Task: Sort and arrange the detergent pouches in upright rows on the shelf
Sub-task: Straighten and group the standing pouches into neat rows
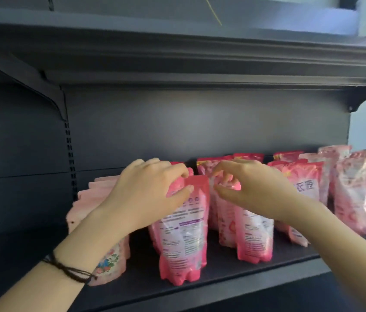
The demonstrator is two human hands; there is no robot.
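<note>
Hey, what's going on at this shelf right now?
A person is tidying a dark shelf. The left hand pinches the top of the front pouch, which stands upright, while the right hand curls its fingers over the top of the neighbouring pouch. Paler pouches sit bunched at the left, and more pink pouches stand in loose rows at the right.

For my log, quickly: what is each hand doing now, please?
Left hand: pinches the top of the front pouch.
Right hand: pinches the top of the neighbouring pouch.
</note>
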